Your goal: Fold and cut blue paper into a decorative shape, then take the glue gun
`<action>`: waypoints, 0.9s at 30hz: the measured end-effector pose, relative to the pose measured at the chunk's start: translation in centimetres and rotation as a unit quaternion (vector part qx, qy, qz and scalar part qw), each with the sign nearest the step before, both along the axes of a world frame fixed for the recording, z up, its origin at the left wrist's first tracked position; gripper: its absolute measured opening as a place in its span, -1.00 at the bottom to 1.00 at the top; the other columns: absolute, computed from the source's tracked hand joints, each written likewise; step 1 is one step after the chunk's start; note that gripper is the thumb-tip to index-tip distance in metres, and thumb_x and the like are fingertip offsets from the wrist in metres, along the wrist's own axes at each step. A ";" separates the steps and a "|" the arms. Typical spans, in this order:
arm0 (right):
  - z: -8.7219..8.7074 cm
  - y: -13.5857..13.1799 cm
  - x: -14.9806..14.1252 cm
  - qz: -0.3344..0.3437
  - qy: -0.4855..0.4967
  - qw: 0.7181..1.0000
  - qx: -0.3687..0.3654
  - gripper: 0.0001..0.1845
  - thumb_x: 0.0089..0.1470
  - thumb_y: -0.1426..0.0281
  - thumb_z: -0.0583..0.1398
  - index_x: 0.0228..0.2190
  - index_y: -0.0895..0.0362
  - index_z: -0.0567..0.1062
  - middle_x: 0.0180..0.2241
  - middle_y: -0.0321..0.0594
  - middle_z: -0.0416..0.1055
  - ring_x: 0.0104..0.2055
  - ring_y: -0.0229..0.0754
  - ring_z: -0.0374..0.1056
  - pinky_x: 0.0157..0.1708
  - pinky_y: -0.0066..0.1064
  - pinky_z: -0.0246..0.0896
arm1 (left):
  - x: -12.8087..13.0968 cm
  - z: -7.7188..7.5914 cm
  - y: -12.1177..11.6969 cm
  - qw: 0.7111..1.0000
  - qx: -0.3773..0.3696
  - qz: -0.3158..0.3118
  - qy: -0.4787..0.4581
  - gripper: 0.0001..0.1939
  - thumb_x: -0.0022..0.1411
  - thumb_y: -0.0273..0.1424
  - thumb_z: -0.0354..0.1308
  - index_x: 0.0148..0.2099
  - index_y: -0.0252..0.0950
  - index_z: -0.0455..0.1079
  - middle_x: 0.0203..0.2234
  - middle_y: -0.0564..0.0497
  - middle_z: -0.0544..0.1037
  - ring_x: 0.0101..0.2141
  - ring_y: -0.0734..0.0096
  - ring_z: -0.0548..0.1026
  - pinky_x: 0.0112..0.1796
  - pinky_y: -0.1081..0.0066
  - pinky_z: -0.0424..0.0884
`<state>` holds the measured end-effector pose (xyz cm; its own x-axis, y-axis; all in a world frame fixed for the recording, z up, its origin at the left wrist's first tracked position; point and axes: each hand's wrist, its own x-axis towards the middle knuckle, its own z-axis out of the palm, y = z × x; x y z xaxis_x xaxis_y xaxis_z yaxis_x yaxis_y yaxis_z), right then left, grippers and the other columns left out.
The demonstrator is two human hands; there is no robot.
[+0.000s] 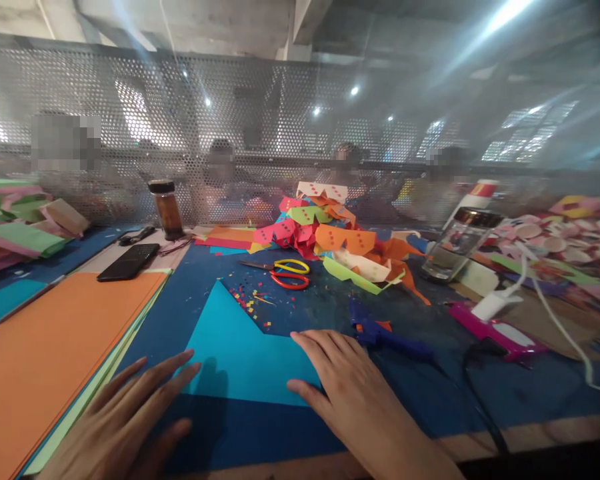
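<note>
A sheet of bright blue paper [245,357] lies on the dark blue tabletop, its far edge stepped down from a point at the left. My left hand [130,407] is over its near-left corner with the fingers spread, holding nothing. On the sheet's right end rests my right hand [345,387], fingers stretched out and thumb apart. Scissors [290,272] with one yellow and one red handle lie just beyond the paper. Tiny coloured paper bits [253,303] are scattered near them. A blue glue gun [395,340] lies right of my right hand.
Cut paper masks [320,227] are heaped at the back. Orange sheets [75,333] and a black phone [129,261] are at left, near a brown bottle [167,212]. At right are a clear jar [453,250], a magenta power strip [500,331] and cables. A perforated metal screen [260,100] stands behind.
</note>
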<state>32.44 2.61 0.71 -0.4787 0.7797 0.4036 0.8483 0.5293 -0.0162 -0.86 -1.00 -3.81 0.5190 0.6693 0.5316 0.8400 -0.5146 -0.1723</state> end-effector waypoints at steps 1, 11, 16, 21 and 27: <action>-0.1 0.0 0.0 0.002 0.002 1.000 0.003 -0.39 -0.01 0.23 0.40 0.06 0.17 0.45 -0.04 -0.08 0.51 -0.07 0.04 0.45 -0.15 -0.09 0.43 | 0.2 0.7 0.5 1.000 -0.012 0.011 0.001 -0.39 0.34 0.00 0.02 0.36 -0.01 0.14 0.19 0.08 0.45 0.05 0.16 0.51 0.00 0.21 0.47; 0.0 -0.1 0.0 0.015 0.041 0.999 0.012 -0.49 0.05 0.26 0.37 0.02 0.13 0.47 -0.10 -0.14 0.53 -0.09 -0.01 0.45 -0.12 -0.13 0.42 | 2.3 4.2 11.6 0.985 -0.165 -0.036 -0.025 -0.62 0.43 -0.29 -0.04 0.22 -0.09 0.35 0.23 -0.03 0.40 0.19 0.15 0.37 0.16 0.06 0.33; -0.2 -0.1 0.0 0.028 0.063 0.998 0.004 -0.50 0.02 0.31 0.38 0.01 0.09 0.47 -0.11 -0.17 0.53 -0.10 -0.01 0.45 -0.11 -0.13 0.42 | 1.8 2.8 14.6 0.976 -0.219 -0.017 -0.005 -0.56 0.46 -0.24 -0.11 0.32 -0.08 0.21 0.31 -0.03 0.28 0.31 0.11 0.17 0.24 -0.08 0.13; -0.3 -0.2 -0.3 0.041 0.082 0.996 -0.006 -0.45 0.00 0.45 0.37 0.05 0.07 0.43 -0.09 -0.18 0.51 -0.05 -0.02 0.44 -0.05 -0.10 0.42 | 2.0 2.9 14.6 0.974 -0.222 -0.020 -0.028 -0.58 0.47 -0.25 -0.14 0.28 -0.13 0.27 0.26 -0.06 0.35 0.27 0.18 0.25 0.25 0.00 0.13; 0.0 -0.5 -0.7 0.033 0.117 0.992 -0.031 -0.33 0.00 0.56 0.31 0.14 0.04 0.32 -0.01 -0.15 0.44 -0.02 -0.07 0.44 -0.04 -0.16 0.45 | 2.3 3.2 15.0 0.971 -0.233 -0.019 -0.040 -0.57 0.47 -0.26 -0.14 0.30 -0.13 0.23 0.30 -0.04 0.30 0.32 0.14 0.15 0.27 -0.07 0.06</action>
